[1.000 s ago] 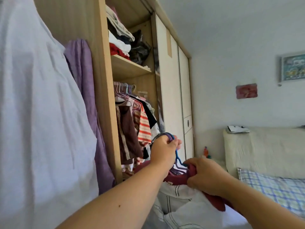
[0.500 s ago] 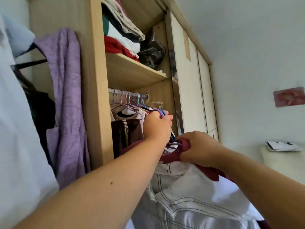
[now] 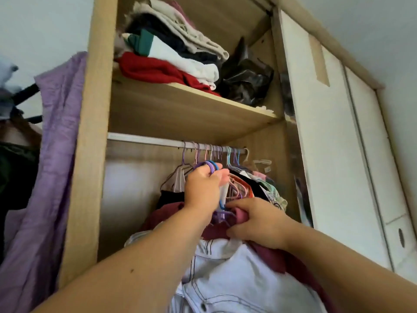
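Wood wardrobe [image 3: 90,154], shelf [image 3: 180,105] w/ folded clothes [image 3: 171,71], white sliding doors [image 3: 327,154] rt, purple cloth [image 3: 58,132] lt, pale wall [image 3: 45,23].

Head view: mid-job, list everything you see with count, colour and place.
wardrobe: one, light wood, centre
folded clothes: one stack, red, white, green, beige, top shelf
bag: one, dark, beside stack
rail: one, silver, under shelf
hung clothes: many, mixed, on rail
doors: two, white, right
cloth: one, purple, left of wardrobe
hanger hooks: several, purple, blue, just below rail
maroon garment: one, lower centre
white garment: one, bottom centre
left hand: grips hanger hooks
right hand: grips maroon garment
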`<state>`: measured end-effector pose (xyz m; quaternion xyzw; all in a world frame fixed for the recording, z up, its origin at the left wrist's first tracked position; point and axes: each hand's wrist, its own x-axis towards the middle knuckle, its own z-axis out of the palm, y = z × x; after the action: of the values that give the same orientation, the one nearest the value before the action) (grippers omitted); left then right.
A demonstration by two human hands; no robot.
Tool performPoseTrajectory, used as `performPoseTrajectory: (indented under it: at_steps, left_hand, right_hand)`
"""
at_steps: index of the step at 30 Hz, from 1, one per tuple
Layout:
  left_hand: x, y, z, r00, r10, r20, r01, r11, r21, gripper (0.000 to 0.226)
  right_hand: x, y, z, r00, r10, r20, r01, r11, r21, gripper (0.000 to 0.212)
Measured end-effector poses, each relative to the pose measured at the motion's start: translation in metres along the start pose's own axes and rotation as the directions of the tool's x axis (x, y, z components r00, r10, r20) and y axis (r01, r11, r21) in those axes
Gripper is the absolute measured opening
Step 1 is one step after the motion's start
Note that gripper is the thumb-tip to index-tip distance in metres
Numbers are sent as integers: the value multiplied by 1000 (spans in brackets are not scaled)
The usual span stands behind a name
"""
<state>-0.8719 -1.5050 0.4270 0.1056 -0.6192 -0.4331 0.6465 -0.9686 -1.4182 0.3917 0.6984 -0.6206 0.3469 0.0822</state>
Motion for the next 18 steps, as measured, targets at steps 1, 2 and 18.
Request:
performPoseTrajectory:
  at_steps: [1, 2, 18]
  left_hand:
    - [8, -2, 1, 1000, 0, 5, 0, 999, 32, 24]
    - [16, -4, -1, 1000, 1, 8, -2, 998, 60, 26]
    - [156, 16, -52, 989, 138, -46, -98, 866, 491, 15]
  right_hand:
    - [10, 9, -3, 998, -36, 55, 32, 997, 66, 51]
    - [19, 15, -6, 993, -71, 97, 58, 990, 127, 56]
    - [204, -2, 29, 963, -249, -100, 268, 912, 312, 13]
